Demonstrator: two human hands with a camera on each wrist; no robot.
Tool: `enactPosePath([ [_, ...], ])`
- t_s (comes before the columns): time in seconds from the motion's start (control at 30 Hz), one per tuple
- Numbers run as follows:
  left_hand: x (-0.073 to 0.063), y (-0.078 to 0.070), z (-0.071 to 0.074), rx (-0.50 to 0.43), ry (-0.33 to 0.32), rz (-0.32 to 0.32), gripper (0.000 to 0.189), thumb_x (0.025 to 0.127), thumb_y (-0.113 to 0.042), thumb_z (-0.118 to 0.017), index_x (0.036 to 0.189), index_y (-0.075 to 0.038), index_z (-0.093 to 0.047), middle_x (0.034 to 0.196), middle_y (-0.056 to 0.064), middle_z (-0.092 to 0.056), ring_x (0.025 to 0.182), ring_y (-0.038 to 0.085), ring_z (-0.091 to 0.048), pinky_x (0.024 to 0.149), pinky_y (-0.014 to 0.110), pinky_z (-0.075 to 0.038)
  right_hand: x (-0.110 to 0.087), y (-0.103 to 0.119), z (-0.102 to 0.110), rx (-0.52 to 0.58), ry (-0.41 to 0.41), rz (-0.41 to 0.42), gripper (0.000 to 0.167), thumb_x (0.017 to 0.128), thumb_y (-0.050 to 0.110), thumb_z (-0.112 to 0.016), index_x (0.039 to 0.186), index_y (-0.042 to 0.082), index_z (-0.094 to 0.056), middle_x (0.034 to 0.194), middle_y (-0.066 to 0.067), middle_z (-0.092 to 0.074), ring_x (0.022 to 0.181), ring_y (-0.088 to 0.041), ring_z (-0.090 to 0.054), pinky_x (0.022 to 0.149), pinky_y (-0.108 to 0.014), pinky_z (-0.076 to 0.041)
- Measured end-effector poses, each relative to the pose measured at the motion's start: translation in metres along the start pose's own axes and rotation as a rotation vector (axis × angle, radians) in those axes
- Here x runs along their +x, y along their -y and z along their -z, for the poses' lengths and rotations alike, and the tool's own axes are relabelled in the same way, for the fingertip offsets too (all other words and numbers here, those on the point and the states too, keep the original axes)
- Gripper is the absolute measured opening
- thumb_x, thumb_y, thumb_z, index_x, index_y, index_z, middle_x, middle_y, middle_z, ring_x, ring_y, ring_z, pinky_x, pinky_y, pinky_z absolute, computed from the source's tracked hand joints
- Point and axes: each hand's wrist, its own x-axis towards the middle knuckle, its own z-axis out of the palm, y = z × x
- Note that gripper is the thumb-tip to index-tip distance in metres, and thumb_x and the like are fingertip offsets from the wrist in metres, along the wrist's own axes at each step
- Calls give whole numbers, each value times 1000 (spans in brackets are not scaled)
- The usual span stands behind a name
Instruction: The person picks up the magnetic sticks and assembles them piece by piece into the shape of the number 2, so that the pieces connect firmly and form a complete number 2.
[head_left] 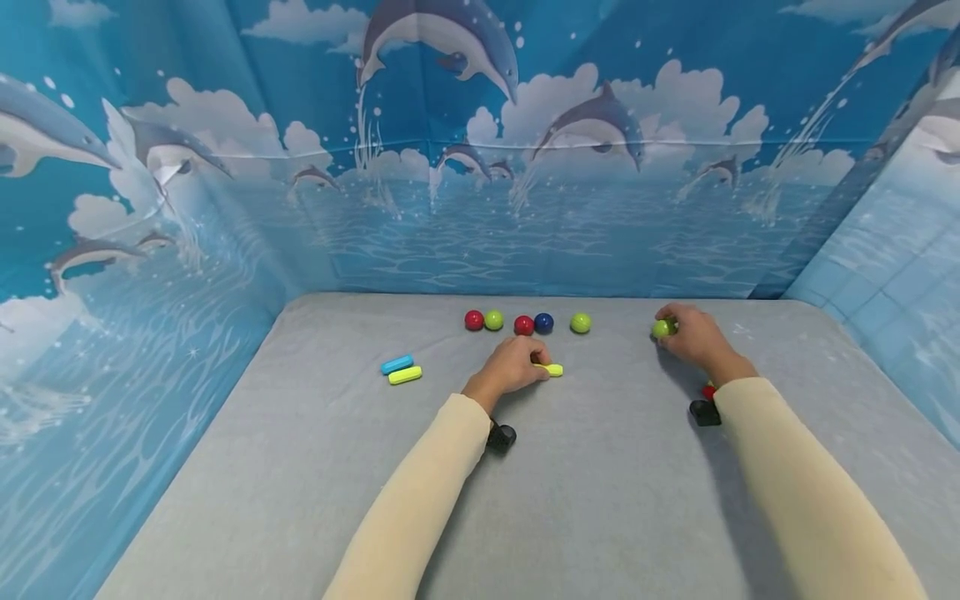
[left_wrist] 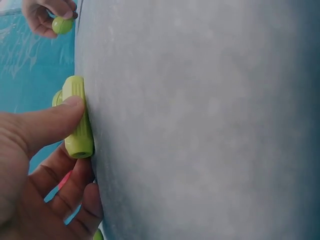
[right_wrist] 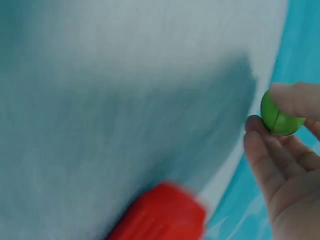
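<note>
My left hand (head_left: 516, 365) pinches a ridged yellow-green plastic bar (head_left: 555, 370) at the middle of the table. In the left wrist view the thumb presses on the side of this bar (left_wrist: 78, 127), and part of a green ball shows behind it. Farther right, my right hand (head_left: 696, 335) holds a green ball (head_left: 662, 329) between thumb and fingertips, near the table's back edge. The right wrist view shows that ball (right_wrist: 280, 117) with a seam across it. Below the hand lies a red bar (right_wrist: 162, 215), mostly hidden by the sleeve in the head view.
Along the back lie a red ball (head_left: 474, 320), a green ball (head_left: 493, 320), another red ball (head_left: 523, 324), a blue ball (head_left: 543, 323) and another green ball (head_left: 581, 322). A blue bar (head_left: 397, 364) and a yellow bar (head_left: 405, 375) lie left. A dolphin-print curtain (head_left: 465, 225) surrounds the grey table (head_left: 300, 467).
</note>
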Motion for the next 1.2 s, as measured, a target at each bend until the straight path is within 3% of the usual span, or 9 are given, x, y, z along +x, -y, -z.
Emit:
enactPosePath([
  [0.17,0,0,-1,11,-7,4,4,86,-16,-77,89,-15,-74,88,-3,-68,81,9,-55,77,21,-46,-17,29,-7,-6,-7,171,46,91,12,-66,132,-3,-54,125,-30,-61,108,-43,-60,86,-54,-51],
  [0.3,-1,-1,1,-2,-11,5,4,86,-15,-77,89,-15,-74,89,-3,-69,83,10,-55,79,23,-47,-28,56,-16,57,53,257,43,90,11,-68,132,4,-61,124,-23,-65,102,-34,-63,77,-43,-53],
  [0.43,-2,-1,2,-6,-10,5,4,86,-15,-77,88,-15,-74,88,-2,-68,82,10,-55,79,23,-47,-32,77,-24,141,125,255,38,91,8,-66,129,4,-62,131,-22,-61,113,-38,-62,84,-46,-55],
  [0.6,0,-1,1,18,-5,3,4,87,-17,-76,87,-15,-73,88,-3,-68,82,10,-55,78,23,-46,-27,91,-32,197,138,247,37,91,7,-66,127,2,-60,130,-22,-61,116,-39,-62,88,-49,-55],
  [0.8,0,-2,-1,43,6,0,5,88,-18,-76,90,-16,-72,92,-2,-69,84,10,-57,81,25,-48,-22,96,-46,186,127,250,30,89,7,-70,118,3,-65,113,-17,-68,104,-30,-64,84,-42,-55],
  [0.97,-1,-2,0,43,3,-7,8,87,-18,-76,93,-15,-72,92,-2,-69,84,11,-57,81,25,-48,-21,97,-51,238,112,200,25,88,7,-72,112,3,-66,112,-19,-68,104,-30,-65,78,-37,-55],
  [1.2,-1,-3,3,50,32,-3,12,90,-22,-74,100,-15,-72,96,-2,-69,87,11,-59,82,24,-49,-21,96,-48,270,121,191,26,86,4,-73,110,0,-65,113,-20,-69,105,-31,-66,77,-34,-56],
])
